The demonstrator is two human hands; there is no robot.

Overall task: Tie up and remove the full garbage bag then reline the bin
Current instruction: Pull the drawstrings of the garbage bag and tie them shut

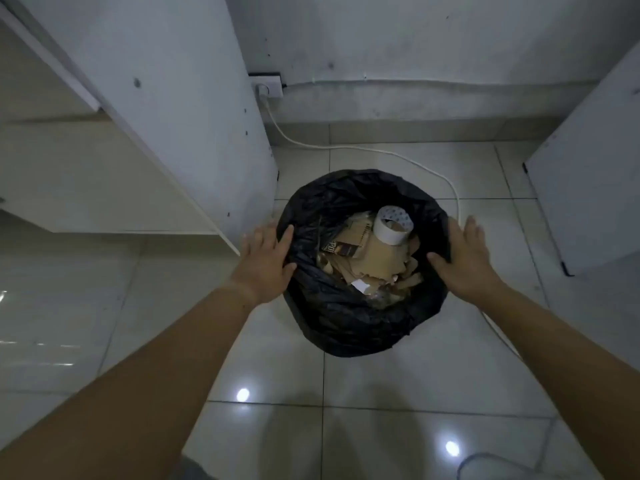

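A round bin lined with a black garbage bag (346, 323) stands on the tiled floor at the middle of the view. The bag's edge is folded over the bin's rim. Torn cardboard pieces (381, 261) and a white tape roll (393, 225) fill the inside. My left hand (265, 261) rests on the bag's left rim, fingers spread, thumb on the inner side. My right hand (465, 261) lies on the right rim the same way, thumb toward the inside. Neither hand has visibly gathered any plastic.
A white cabinet panel (173, 116) stands just left of the bin. Another white cabinet (588, 185) is at the right. A white cable (398, 154) runs from a wall socket (268, 85) along the floor behind and right of the bin. Glossy tiles lie in front.
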